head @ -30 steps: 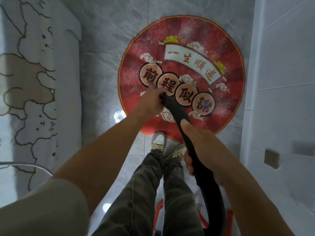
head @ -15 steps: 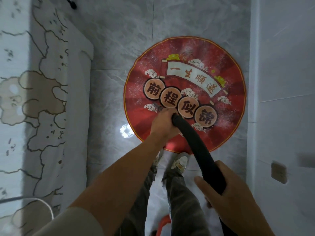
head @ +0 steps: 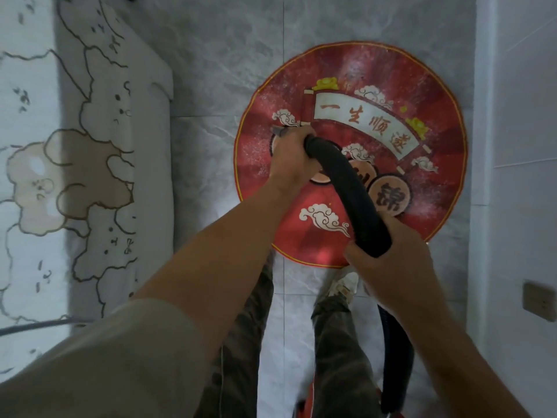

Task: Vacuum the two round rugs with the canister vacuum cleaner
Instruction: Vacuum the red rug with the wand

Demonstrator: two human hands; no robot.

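Observation:
A round red rug (head: 428, 182) with a white banner, cloud motifs and round character medallions lies on the grey tile floor, dusted with pale specks. A black ribbed vacuum hose (head: 352, 188) arcs over its lower middle. My left hand (head: 294, 152) is closed around the hose's front end, above the rug's left part; a grey nozzle tip (head: 277, 131) pokes out past the knuckles. My right hand (head: 388, 254) grips the hose further back, over the rug's near edge. The hose runs down behind my right arm toward a red canister (head: 307, 408), barely visible at the bottom edge.
A bed with a white and beige cartoon-print cover (head: 75, 176) fills the left side. A white wall (head: 518, 146) runs along the right, with a socket plate (head: 539, 300) low on it. My legs and a white shoe (head: 343, 285) stand just short of the rug.
My left hand has moved with the hose end up and left across the rug, from the lower medallions to beside the banner. My right hand has slid forward along the hose.

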